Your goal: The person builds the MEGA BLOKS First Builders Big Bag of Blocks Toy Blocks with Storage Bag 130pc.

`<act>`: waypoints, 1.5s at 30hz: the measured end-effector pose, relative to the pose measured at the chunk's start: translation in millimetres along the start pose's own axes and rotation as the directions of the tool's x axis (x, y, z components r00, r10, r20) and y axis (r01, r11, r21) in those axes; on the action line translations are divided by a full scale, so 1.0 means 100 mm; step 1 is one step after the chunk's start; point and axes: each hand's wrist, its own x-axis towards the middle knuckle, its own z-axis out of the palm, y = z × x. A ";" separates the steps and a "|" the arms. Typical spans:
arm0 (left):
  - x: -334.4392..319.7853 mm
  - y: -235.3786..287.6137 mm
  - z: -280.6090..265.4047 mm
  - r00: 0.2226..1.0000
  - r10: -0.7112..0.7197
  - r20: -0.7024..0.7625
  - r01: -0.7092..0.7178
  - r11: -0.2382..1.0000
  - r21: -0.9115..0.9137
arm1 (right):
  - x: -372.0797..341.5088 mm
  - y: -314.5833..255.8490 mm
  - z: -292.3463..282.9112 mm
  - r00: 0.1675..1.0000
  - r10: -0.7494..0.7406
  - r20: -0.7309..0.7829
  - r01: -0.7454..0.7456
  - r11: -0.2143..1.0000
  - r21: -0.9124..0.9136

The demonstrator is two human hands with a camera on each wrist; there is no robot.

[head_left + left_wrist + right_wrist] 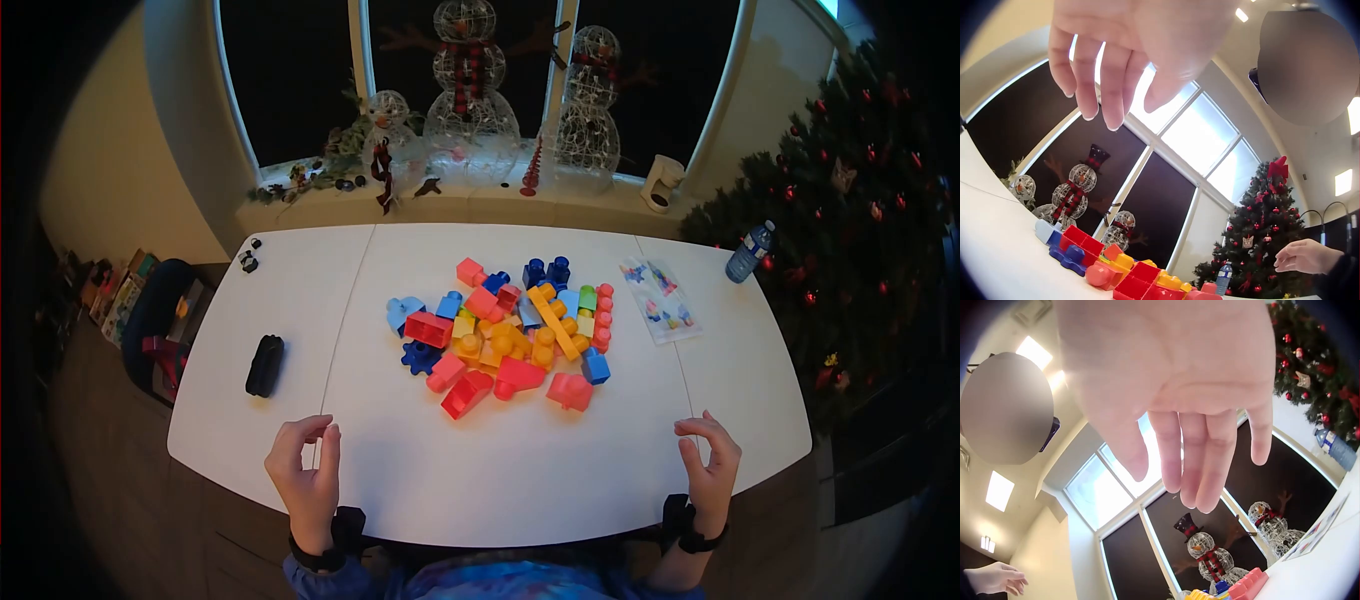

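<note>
Both hands are raised over the near side of a white table (420, 470), fingers loosely bent and nothing in them. The left hand (308, 475) is over the near left edge, its palm showing in the left wrist view. Near the right front edge, the right hand (712, 465) mirrors it, thumb apart from the fingers. Beyond them lies a heap of toy building blocks: a red block (466, 394), a yellow bar (558, 320), a dark blue gear-shaped piece (421, 357), a light blue piece (404, 312) and a pink block (570, 391), among several others.
A black case (265, 366) lies left, with small black pieces (249, 261) behind. On the right are a picture sheet (660, 300) and a water bottle (750, 251). Wire snowmen (470, 110) stand on the windowsill; a decorated tree (830, 200) is beside the table.
</note>
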 end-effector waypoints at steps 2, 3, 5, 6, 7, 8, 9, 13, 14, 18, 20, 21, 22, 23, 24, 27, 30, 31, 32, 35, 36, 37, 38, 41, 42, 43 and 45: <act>0.00 0.01 0.02 1.000 -0.013 0.007 0.013 1.000 -0.006 | 0.01 -0.01 0.00 1.000 0.000 0.002 0.000 1.000 -0.023; -0.01 0.00 0.03 1.000 0.005 0.021 -0.005 1.000 0.006 | 0.00 0.00 0.00 1.000 0.000 0.000 0.000 1.000 -0.021; 0.00 -0.02 0.05 0.998 0.042 0.048 -0.043 0.999 0.029 | 0.00 0.01 0.01 1.000 -0.001 -0.006 0.001 1.000 -0.018; 0.00 -0.01 0.06 0.998 0.041 0.053 -0.042 0.999 0.023 | 0.00 0.01 0.02 1.000 -0.001 -0.001 0.001 1.000 -0.016; -0.01 -0.01 0.07 0.997 0.040 0.059 -0.041 0.999 0.017 | 0.01 0.00 0.03 1.000 0.000 0.004 0.000 1.000 -0.015; -0.01 0.00 0.08 0.997 0.040 0.064 -0.041 0.999 0.011 | 0.01 -0.01 0.04 1.000 0.001 0.008 -0.001 1.000 -0.013; -0.01 -0.01 0.08 0.998 0.026 0.064 -0.026 1.000 -0.001 | 0.01 0.00 0.05 1.000 0.002 0.008 -0.002 1.000 -0.013; -0.02 -0.02 0.11 0.998 -0.009 0.065 0.011 1.000 -0.029 | 0.01 0.01 0.07 1.000 0.006 0.014 -0.005 1.000 -0.010; -0.02 -0.02 0.11 0.998 -0.012 0.066 0.014 0.999 -0.031 | 0.01 0.00 0.07 1.000 0.005 0.016 -0.005 1.000 -0.007; -0.02 -0.04 0.12 0.997 -0.013 0.076 0.015 1.000 -0.026 | 0.02 -0.02 0.10 0.999 0.024 0.022 -0.024 1.000 0.001; -0.02 -0.04 0.13 0.997 -0.011 0.077 0.013 1.000 -0.025 | 0.01 -0.01 0.11 0.999 0.023 0.026 -0.023 1.000 0.005; -0.02 -0.04 0.13 0.997 -0.010 0.079 0.012 1.000 -0.025 | 0.01 0.00 0.11 0.999 0.023 0.026 -0.023 1.000 0.003; -0.02 -0.04 0.14 0.997 -0.009 0.082 0.011 1.000 -0.026 | 0.01 0.01 0.11 0.999 0.023 0.027 -0.023 1.000 0.002; -0.03 -0.04 0.15 0.996 -0.008 0.085 0.010 1.000 -0.026 | 0.01 0.01 0.12 0.999 0.024 0.027 -0.024 1.000 0.001; -0.03 -0.03 0.15 0.996 -0.006 0.088 0.008 1.000 -0.027 | 0.02 0.01 0.12 0.999 0.024 0.028 -0.024 1.000 0.000; -0.03 -0.03 0.16 0.996 0.001 0.093 0.001 1.000 -0.028 | 0.02 0.01 0.13 0.999 0.022 0.033 -0.022 1.000 -0.001; -0.03 -0.04 0.17 0.996 0.008 0.092 -0.006 1.000 -0.023 | 0.02 0.02 0.14 0.999 0.018 0.039 -0.018 1.000 -0.002; -0.03 -0.03 0.17 0.996 0.009 0.093 -0.007 1.000 -0.023 | 0.02 0.02 0.14 0.999 0.019 0.039 -0.019 1.000 -0.001; -0.02 -0.03 0.17 0.996 0.010 0.094 -0.008 1.000 -0.023 | 0.02 0.02 0.14 0.999 0.021 0.040 -0.021 1.000 0.000; -0.02 -0.01 0.16 0.995 0.014 0.101 -0.013 1.000 -0.018 | 0.02 0.01 0.14 0.999 0.019 0.043 -0.019 1.000 -0.001; -0.01 -0.01 0.16 0.994 0.013 0.104 -0.011 1.000 -0.019 | 0.02 0.01 0.13 0.999 0.025 0.045 -0.025 1.000 0.002; -0.01 -0.02 0.16 0.994 0.012 0.107 -0.010 1.000 -0.019 | 0.02 0.01 0.13 0.998 0.030 0.047 -0.030 1.000 0.004; 0.01 -0.01 0.16 0.994 0.014 0.110 -0.012 1.000 -0.021 | 0.02 0.01 0.13 0.998 0.034 0.046 -0.034 0.999 0.006; 0.05 0.01 0.20 0.993 0.020 0.117 -0.016 0.999 -0.034 | 0.03 0.00 0.10 0.998 0.048 0.047 -0.048 0.999 0.001; 0.06 0.01 0.22 0.992 0.025 0.127 -0.020 0.999 -0.039 | 0.04 -0.01 0.09 0.998 0.049 0.047 -0.049 0.999 0.001; 0.08 0.02 0.24 0.990 0.030 0.138 -0.024 0.999 -0.043 | 0.04 -0.03 0.09 0.998 0.051 0.047 -0.051 0.999 0.000; 0.09 0.04 0.27 0.987 0.039 0.153 -0.032 0.998 -0.049 | 0.03 -0.03 0.08 0.997 0.057 0.046 -0.057 0.998 0.003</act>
